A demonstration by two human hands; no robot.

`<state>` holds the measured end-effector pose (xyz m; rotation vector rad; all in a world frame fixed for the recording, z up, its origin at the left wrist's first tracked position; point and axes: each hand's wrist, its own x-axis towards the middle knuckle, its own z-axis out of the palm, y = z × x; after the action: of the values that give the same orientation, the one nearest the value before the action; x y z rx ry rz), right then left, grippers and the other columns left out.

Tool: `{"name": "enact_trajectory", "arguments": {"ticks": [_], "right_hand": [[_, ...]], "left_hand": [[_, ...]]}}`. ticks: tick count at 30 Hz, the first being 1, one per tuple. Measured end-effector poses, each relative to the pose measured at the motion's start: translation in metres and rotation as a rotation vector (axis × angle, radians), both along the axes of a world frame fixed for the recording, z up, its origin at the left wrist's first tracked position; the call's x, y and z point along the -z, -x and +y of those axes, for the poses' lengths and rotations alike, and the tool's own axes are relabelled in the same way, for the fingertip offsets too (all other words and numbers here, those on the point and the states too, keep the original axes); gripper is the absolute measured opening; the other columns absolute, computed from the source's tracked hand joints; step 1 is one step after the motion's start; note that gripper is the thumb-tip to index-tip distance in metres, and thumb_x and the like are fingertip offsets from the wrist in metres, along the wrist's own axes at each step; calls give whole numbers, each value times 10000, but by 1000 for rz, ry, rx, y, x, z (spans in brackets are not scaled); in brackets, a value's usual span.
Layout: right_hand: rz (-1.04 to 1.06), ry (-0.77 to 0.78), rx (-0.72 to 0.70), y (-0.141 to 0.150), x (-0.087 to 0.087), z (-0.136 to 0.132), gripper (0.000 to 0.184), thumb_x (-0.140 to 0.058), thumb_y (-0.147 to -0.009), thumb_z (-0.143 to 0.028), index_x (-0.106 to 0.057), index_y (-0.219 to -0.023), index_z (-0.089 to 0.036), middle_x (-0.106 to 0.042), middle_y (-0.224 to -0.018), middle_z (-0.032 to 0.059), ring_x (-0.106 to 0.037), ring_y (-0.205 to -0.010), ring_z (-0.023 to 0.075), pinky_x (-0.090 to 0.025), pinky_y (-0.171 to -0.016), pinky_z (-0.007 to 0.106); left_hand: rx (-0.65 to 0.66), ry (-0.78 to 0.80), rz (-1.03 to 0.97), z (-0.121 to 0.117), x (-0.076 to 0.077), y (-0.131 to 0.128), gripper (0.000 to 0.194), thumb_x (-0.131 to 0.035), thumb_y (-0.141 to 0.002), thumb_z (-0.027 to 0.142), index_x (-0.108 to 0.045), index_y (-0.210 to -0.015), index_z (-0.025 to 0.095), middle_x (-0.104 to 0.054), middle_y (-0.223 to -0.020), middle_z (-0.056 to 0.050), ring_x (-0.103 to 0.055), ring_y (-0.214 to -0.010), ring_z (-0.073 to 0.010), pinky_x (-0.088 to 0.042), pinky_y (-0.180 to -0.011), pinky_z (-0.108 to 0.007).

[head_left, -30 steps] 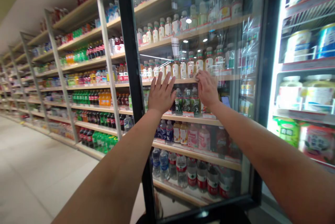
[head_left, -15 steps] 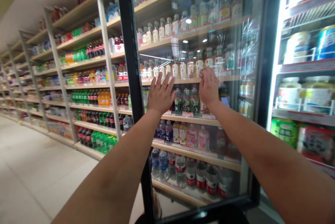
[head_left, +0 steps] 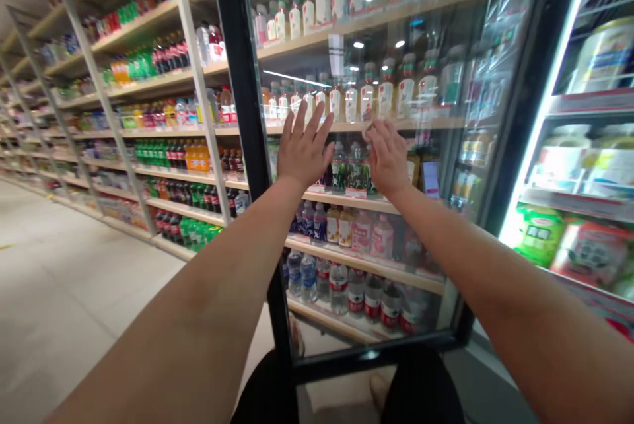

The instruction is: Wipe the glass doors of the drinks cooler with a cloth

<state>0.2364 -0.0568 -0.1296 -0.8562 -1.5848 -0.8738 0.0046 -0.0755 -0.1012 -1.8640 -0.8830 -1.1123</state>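
Observation:
A glass door (head_left: pixel 236 47) with a black frame stands open in front of me. My left hand (head_left: pixel 303 150) lies flat against the glass with its fingers spread. To its right, my right hand (head_left: pixel 390 158) is at the pane with fingers bent and drawn together. A small pale wad (head_left: pixel 367 132) shows at its fingertips, mostly hidden; I cannot tell whether it is cloth or paper. Rows of drink bottles (head_left: pixel 366 97) appear through the glass behind both hands.
Lit cooler shelves (head_left: pixel 574 199) with tubs and packets are at the right. Long drink shelves (head_left: pixel 173 74) run away to the left beside a pale tiled floor (head_left: pixel 64 279). My dark-clothed knees (head_left: pixel 421 391) are close to the door's bottom edge.
The view has tilted down, bringing my knees into sight. My right hand has slid left and slightly down on the glass, nearer my left hand, which stays pressed on the pane.

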Motion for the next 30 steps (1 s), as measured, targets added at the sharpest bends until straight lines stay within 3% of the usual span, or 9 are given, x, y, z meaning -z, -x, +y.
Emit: {"name": "enact_trajectory", "arguments": {"ticks": [3, 8, 12, 15, 19, 21, 26, 30], "right_hand": [[-76, 32, 8, 1, 3, -2, 492, -326, -1040, -179, -627, -1426, -229, -527, -1611, 74, -370, -1585, 280, -367, -1281, 550], [115, -47, 35, -1, -11, 9, 559, -253, -1040, -157, -539, -1520, -179, -472, -1642, 93, -317, -1610, 288, -324, -1294, 579], [-38, -44, 33, 3, -3, 10, 546, -252, -1047, -191, -591, -1473, -229, -481, -1643, 56, -342, -1598, 275, -359, -1269, 577], [-91, -5, 37, -3, -11, 11, 528, -267, -1061, -208, -580, -1482, -266, -474, -1650, 35, -327, -1607, 257, -353, -1283, 557], [97, -27, 50, -12, -32, 15, 577, -242, -1042, -180, -536, -1537, -217, -424, -1687, 63, -272, -1631, 271, -274, -1332, 558], [64, -15, 37, -8, -29, 13, 591, -249, -1030, -171, -521, -1554, -198, -417, -1693, 76, -271, -1631, 278, -255, -1336, 578], [-183, 98, 30, 3, -12, 2, 566, -287, -1045, -185, -530, -1546, -286, -454, -1669, 40, -286, -1628, 253, -267, -1323, 602], [-6, 38, 74, -3, -25, 8, 589, -264, -1043, -170, -520, -1571, -216, -412, -1691, 83, -250, -1639, 283, -253, -1339, 581]], "left_hand": [[17, 56, -20, -1, -1, -1, 639, -502, -1053, 349, -380, -1675, 266, -215, -1764, 18, -5, -1654, -250, -24, -1378, -558], [45, 115, -39, -3, -2, -1, 650, -454, -1047, 384, -354, -1686, 323, -179, -1756, 102, 53, -1647, -226, 30, -1393, -542], [108, 151, -22, -6, -3, 2, 661, -391, -1048, 486, -247, -1693, 474, -263, -1701, 209, 110, -1627, -180, 66, -1394, -566], [108, 186, -18, -7, -4, 3, 684, -343, -1041, 525, -202, -1707, 466, -256, -1698, 219, 168, -1606, -165, 96, -1390, -563], [117, 217, -19, -11, -5, 2, 779, -420, -978, 570, -153, -1707, 499, -274, -1672, 260, 242, -1578, -142, 103, -1389, -574], [119, 238, -25, -14, -5, 1, 817, -442, -946, 583, -155, -1706, 502, -235, -1668, 289, 248, -1579, -149, 92, -1392, -589], [116, 297, -18, -15, -6, 1, 928, -472, -878, 636, -98, -1714, 490, -215, -1655, 317, 268, -1573, -145, 46, -1397, -632], [138, 276, -18, -12, -6, 1, 920, -489, -875, 630, -131, -1711, 492, -287, -1656, 272, 234, -1597, -168, 32, -1385, -671]]}}
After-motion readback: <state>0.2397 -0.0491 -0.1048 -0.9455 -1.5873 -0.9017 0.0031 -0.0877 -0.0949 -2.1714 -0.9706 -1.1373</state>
